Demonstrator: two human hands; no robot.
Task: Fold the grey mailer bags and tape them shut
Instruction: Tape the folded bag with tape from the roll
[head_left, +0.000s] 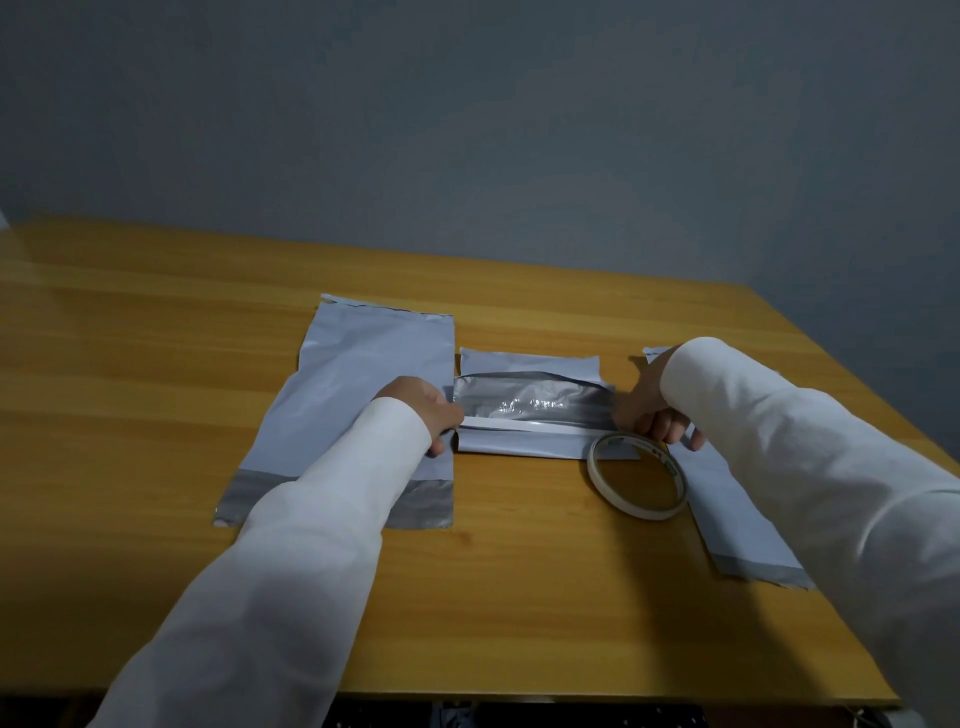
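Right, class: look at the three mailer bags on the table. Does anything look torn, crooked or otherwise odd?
Yes. The left bag has a ragged, jagged far edge and a torn near-left corner. The right bag lies at a slant, not square with the middle bag. The tape roll sits tilted, not flat.

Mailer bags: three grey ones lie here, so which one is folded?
The middle bag, between the two hands, is folded, with a white tape strip across it. The left bag and right bag lie flat.
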